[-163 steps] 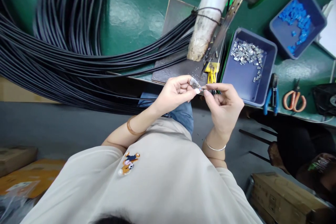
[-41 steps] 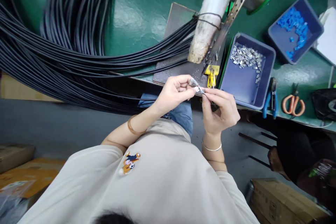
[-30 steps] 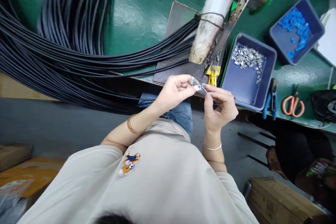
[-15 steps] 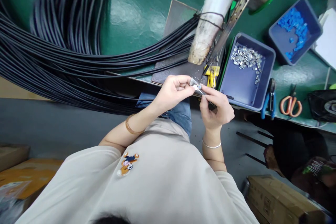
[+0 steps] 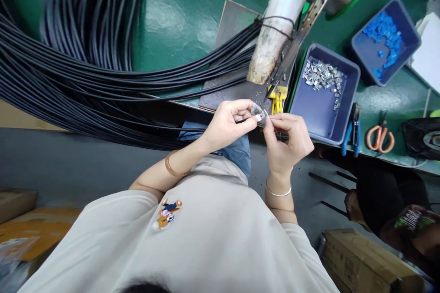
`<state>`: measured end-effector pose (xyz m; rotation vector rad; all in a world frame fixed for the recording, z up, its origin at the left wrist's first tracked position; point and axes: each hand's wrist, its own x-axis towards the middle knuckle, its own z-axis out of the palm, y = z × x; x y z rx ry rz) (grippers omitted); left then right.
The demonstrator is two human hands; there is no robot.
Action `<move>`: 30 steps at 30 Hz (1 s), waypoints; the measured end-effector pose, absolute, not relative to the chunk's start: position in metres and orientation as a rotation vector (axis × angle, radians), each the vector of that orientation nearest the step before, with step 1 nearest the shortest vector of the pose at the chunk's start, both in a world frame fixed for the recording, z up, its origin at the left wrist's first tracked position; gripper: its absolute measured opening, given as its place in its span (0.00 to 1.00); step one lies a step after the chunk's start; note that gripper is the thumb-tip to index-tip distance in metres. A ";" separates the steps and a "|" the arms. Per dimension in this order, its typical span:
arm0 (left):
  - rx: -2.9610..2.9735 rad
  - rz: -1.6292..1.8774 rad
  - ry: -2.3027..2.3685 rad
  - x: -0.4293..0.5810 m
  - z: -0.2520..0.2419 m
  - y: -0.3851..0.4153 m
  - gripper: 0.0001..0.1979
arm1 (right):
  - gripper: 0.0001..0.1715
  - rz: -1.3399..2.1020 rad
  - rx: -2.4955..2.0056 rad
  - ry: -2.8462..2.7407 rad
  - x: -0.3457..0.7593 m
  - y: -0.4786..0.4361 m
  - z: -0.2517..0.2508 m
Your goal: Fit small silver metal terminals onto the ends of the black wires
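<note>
My left hand [image 5: 230,121] is closed in a pinch, with pale wraps on its fingertips. A black cable [image 5: 192,130] runs up behind it, and its end appears to lie between thumb and forefinger. A small silvery piece [image 5: 260,117] shows at those fingertips, too small to make out fully. Close by on the right, my right hand [image 5: 288,136] pinches a thin pale wire [image 5: 266,113] between thumb and forefinger, its tip almost touching the left fingertips. Both hands are at the bench's front edge, just below a yellow tool [image 5: 277,97].
Black cables [image 5: 137,80] sweep across from the left. A plastic-wrapped post [image 5: 271,32] leans over the dark board [image 5: 225,94]. Rightward are a bin of metal clips [image 5: 314,114], a bin of blue parts [image 5: 364,48], blue-handled pliers [image 5: 352,130] and orange-handled scissors [image 5: 380,137]. Another person [image 5: 388,192] sits lower right.
My right hand has shifted slightly right and turned, and the thin wire now points up-left from its fingertips. The left fingertips have moved a little right and down.
</note>
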<state>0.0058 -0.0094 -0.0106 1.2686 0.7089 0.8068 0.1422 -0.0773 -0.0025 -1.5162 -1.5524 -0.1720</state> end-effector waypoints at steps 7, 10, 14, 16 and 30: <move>1.198 0.827 0.682 0.006 -0.011 -0.008 0.09 | 0.09 -0.230 -1.428 -1.527 0.142 -0.082 -0.003; 1.179 0.833 0.679 0.005 -0.011 -0.007 0.08 | 0.12 -0.147 -1.364 -1.561 0.140 -0.081 -0.008; 1.148 0.829 0.687 0.005 -0.007 -0.005 0.09 | 0.06 0.041 -1.400 -1.406 0.142 -0.079 -0.014; 1.140 0.832 0.687 0.006 -0.005 -0.004 0.10 | 0.04 0.097 -1.424 -1.371 0.143 -0.078 -0.015; 1.112 0.869 0.658 0.010 -0.003 0.001 0.12 | 0.08 -0.125 -1.348 -1.560 0.148 -0.071 -0.019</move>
